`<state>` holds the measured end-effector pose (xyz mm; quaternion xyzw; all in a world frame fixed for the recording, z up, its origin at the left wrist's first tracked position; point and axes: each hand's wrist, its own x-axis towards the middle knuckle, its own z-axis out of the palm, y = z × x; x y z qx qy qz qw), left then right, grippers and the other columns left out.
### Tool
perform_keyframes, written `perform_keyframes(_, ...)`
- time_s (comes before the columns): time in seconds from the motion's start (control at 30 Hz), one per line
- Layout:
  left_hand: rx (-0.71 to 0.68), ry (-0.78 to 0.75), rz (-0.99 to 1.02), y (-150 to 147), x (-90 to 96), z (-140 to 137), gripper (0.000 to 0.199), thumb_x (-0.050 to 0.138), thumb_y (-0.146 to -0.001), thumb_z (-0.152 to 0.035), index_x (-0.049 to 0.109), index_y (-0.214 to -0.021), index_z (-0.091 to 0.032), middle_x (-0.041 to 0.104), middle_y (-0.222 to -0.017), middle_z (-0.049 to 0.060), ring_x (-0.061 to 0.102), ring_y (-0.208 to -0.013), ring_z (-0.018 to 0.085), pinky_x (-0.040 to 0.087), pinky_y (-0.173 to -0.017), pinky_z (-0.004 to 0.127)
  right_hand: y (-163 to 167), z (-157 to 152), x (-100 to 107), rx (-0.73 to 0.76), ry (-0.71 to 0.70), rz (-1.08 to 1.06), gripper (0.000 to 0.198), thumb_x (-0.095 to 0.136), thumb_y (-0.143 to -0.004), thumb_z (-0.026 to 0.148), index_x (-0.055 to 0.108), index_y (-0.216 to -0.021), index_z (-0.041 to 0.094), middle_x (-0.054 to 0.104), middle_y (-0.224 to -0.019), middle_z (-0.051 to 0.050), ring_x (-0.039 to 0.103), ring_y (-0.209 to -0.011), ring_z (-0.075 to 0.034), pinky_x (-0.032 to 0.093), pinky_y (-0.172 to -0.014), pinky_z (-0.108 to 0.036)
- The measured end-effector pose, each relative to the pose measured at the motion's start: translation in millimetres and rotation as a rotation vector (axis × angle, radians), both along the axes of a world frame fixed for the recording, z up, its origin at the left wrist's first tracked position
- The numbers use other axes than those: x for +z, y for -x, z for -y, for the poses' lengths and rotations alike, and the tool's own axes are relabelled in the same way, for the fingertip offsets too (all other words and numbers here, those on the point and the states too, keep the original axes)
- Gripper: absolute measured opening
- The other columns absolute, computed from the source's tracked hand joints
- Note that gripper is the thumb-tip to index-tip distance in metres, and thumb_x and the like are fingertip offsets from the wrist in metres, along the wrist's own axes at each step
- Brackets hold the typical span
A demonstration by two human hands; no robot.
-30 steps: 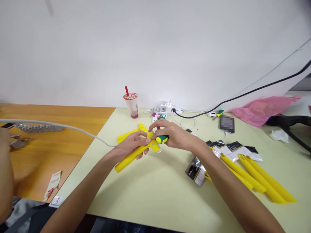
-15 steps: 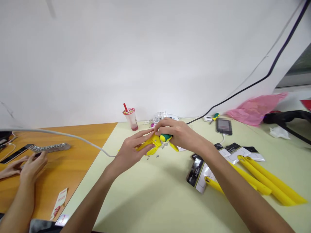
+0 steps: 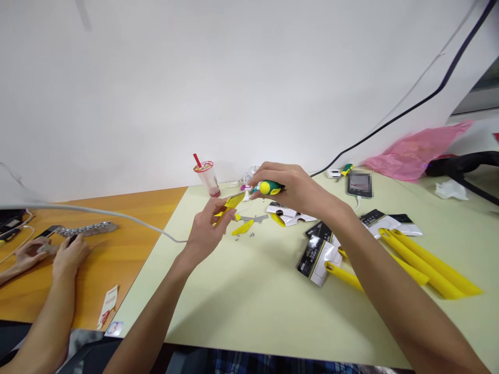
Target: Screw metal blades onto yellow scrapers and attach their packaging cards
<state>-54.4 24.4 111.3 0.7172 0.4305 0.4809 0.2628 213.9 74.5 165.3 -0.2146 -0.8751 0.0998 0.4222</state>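
Note:
My left hand (image 3: 203, 231) pinches a flat yellow plastic part (image 3: 234, 200), tilted up above the table. My right hand (image 3: 292, 187) grips a screwdriver by its green and yellow handle (image 3: 270, 187), held level just right of that part. The screwdriver's tip is hidden by my fingers or too small to make out. Under the hands lie a loose yellow piece (image 3: 243, 227), a grey flat metal piece (image 3: 255, 219) and several tiny screws (image 3: 251, 234). A second yellow piece (image 3: 278, 220) lies beside white cards (image 3: 294, 216).
Packaged cards (image 3: 312, 258) and several long yellow handles (image 3: 432, 265) lie to the right. Behind are a drink cup (image 3: 208, 179), another screwdriver (image 3: 346, 170), a phone (image 3: 359, 184) and a pink bag (image 3: 417, 153). At left, another person's hands (image 3: 70, 254) work near a grey metallic strip (image 3: 91, 228).
My right hand with the screwdriver has drawn up and away from the yellow part. My left hand has moved slightly left and tilted the part, uncovering the pieces beneath. The view has shifted downward.

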Motion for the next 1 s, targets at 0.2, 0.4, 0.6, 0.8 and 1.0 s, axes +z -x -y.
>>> perform_keyframes(0.2, -0.114, 0.268, 0.464, 1.8, -16.0, -6.6, 0.039, 0.085, -0.093, -0.041, 0.052, -0.108, -0.026, 0.075, -0.107, 0.005, 0.07, -0.076, 0.016, 0.048, -0.048, 0.023, 4.9, 6.0, 3.3, -0.097, 0.208, -0.051, 0.027, 0.074, -0.101, 0.051, 0.063, -0.098, 0.026, 0.068, -0.088, 0.0, 0.059, -0.074, -0.018, 0.043, -0.069, -0.032)
perform_keyframes(0.4, -0.103, 0.564, 0.735, 9.7, -46.2, -17.5, 0.047, 0.094, -0.082, -0.035, 0.055, -0.104, -0.023, 0.068, -0.105, 0.002, 0.065, -0.074, 0.011, 0.04, -0.044, 0.018, 26.8, 3.1, -16.4, -0.032, 0.57, -0.29, 0.041, 0.06, -0.105, 0.066, 0.04, -0.11, 0.031, 0.059, -0.086, 0.003, 0.061, -0.077, -0.019, 0.052, -0.073, -0.035)
perform_keyframes(0.6, -0.112, 0.659, 0.865, 22.0, -72.8, -26.5, 0.049, 0.098, -0.077, -0.032, 0.057, -0.103, -0.021, 0.062, -0.099, 0.0, 0.062, -0.076, 0.009, 0.038, -0.043, 0.014, 38.0, -6.0, -34.2, 0.038, 0.56, -0.077, 0.032, 0.065, -0.103, 0.056, 0.051, -0.104, 0.028, 0.066, -0.11, -0.005, 0.065, -0.102, -0.025, 0.058, -0.094, -0.045)
perform_keyframes(0.8, -0.102, 0.674, 0.903, 31.6, -85.7, -29.8, 0.047, 0.097, -0.08, -0.031, 0.057, -0.103, -0.022, 0.062, -0.1, -0.001, 0.063, -0.077, 0.009, 0.041, -0.046, 0.015, 46.0, -13.3, -48.7, 0.128, 0.501, -0.001, 0.021, 0.071, -0.098, 0.036, 0.068, -0.116, 0.026, 0.074, -0.124, -0.007, 0.073, -0.109, -0.024, 0.06, -0.105, -0.046)
perform_keyframes(1.0, -0.082, 0.671, 0.963, 33.7, -87.9, -32.1, 0.045, 0.095, -0.082, -0.027, 0.056, -0.102, -0.021, 0.063, -0.105, 0.0, 0.065, -0.082, 0.009, 0.043, -0.048, 0.015, 48.7, -13.9, -55.4, 0.087, 0.584, 0.062, 0.022, 0.078, -0.091, 0.029, 0.071, -0.111, 0.024, 0.079, -0.115, -0.006, 0.079, -0.105, -0.025, 0.062, -0.102, -0.043)
